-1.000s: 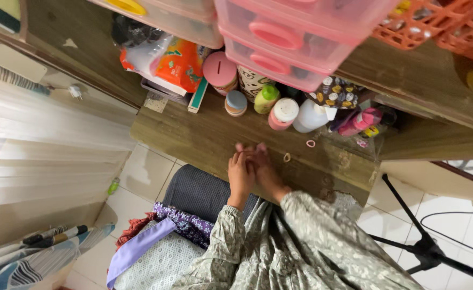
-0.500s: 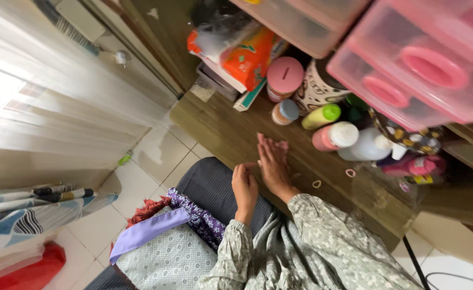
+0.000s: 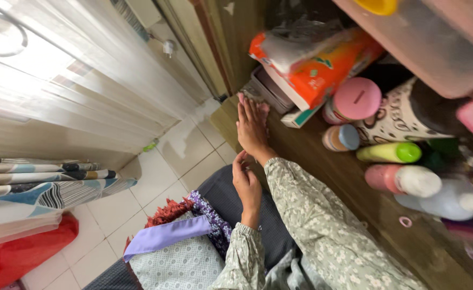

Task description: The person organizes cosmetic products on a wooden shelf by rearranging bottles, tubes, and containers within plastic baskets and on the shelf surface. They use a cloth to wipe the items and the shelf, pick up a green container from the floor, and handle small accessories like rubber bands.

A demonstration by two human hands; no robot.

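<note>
My right hand (image 3: 252, 129) lies flat and open on the wooden surface (image 3: 322, 172), fingers (image 3: 247, 104) extended, fingertips touching the stack of dark books (image 3: 266, 88) beneath the orange package (image 3: 322, 67). My left hand (image 3: 246, 185) hovers just below the surface edge, loosely open, gripping nothing. The two hands are apart. A pink-lidded round tin (image 3: 354, 99) and a green-capped bottle (image 3: 389, 153) stand to the right, clear of both hands.
</note>
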